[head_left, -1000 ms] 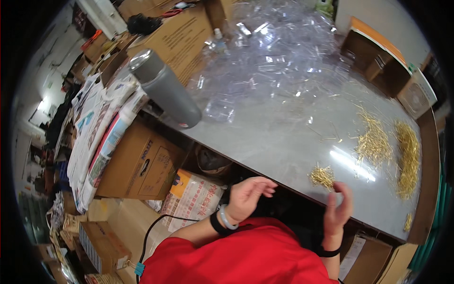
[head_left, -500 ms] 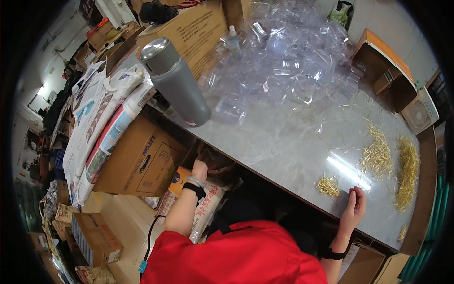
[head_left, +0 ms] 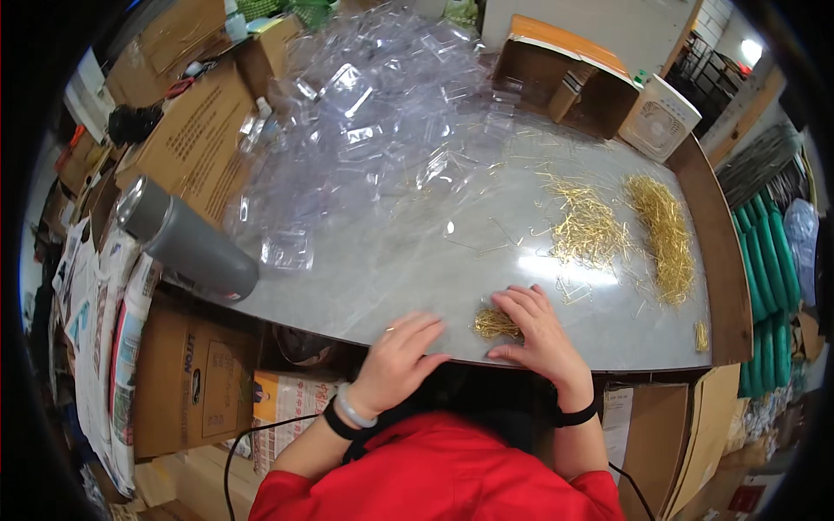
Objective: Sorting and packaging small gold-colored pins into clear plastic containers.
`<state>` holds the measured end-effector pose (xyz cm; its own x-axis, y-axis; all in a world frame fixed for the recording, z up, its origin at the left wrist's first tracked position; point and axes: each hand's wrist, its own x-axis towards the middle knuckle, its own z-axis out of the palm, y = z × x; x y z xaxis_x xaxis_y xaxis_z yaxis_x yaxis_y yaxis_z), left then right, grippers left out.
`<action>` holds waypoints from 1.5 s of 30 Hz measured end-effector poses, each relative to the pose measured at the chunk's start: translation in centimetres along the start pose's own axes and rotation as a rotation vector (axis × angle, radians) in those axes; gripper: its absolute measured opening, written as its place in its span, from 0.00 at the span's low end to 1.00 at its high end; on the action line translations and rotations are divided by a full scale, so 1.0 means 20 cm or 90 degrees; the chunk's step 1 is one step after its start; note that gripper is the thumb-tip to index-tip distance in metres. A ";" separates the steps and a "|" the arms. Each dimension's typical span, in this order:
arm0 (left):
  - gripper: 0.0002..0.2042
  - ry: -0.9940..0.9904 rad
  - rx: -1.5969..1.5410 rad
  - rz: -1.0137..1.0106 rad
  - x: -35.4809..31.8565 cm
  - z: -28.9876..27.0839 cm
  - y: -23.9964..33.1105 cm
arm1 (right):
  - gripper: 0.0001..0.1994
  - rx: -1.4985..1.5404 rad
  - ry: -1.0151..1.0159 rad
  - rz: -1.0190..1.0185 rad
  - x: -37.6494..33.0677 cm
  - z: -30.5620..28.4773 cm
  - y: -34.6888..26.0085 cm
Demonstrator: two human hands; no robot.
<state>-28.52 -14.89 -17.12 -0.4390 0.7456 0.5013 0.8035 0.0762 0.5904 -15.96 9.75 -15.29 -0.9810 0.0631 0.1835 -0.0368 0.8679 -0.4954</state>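
Note:
Fingers spread, my left hand (head_left: 395, 365) hovers at the table's front edge and holds nothing; its fingertips are a little blurred. My right hand (head_left: 540, 337) rests beside a small pile of gold wire hooks (head_left: 489, 323), its fingers curved over the pile's right side and the thumb apart. Farther back on the grey tabletop (head_left: 382, 291) spreads a larger loose heap of gold wire hooks (head_left: 591, 227). A dense long bundle of the same gold wire (head_left: 662, 239) lies to its right, with a tiny bunch (head_left: 701, 335) near the right corner.
Clear plastic boxes (head_left: 373, 130) are heaped across the back left. A grey flask (head_left: 195, 247) stands at the left edge, near a cardboard carton (head_left: 187, 139). An open orange-topped box (head_left: 565, 61) and a small white fan (head_left: 660, 120) stand at the back right.
My left hand has come up from below the table to its front edge. My right hand has moved left to the small hook pile. The view has swung right.

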 end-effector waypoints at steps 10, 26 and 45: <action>0.34 -0.129 0.001 0.032 0.24 0.33 0.00 | 0.25 0.058 0.135 -0.011 -0.09 0.09 -0.03; 0.23 -0.113 -0.022 0.053 0.26 0.40 0.04 | 0.34 0.234 0.240 0.096 -0.21 0.16 -0.08; 0.14 -0.061 0.002 -0.187 0.28 0.09 -0.06 | 0.19 -0.118 0.208 0.004 -0.12 0.20 -0.06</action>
<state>-31.20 -9.71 -16.18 -0.6134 0.7501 0.2471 0.6487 0.3001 0.6994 -14.31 6.54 -18.49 -0.8673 0.1973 0.4569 0.0338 0.9393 -0.3415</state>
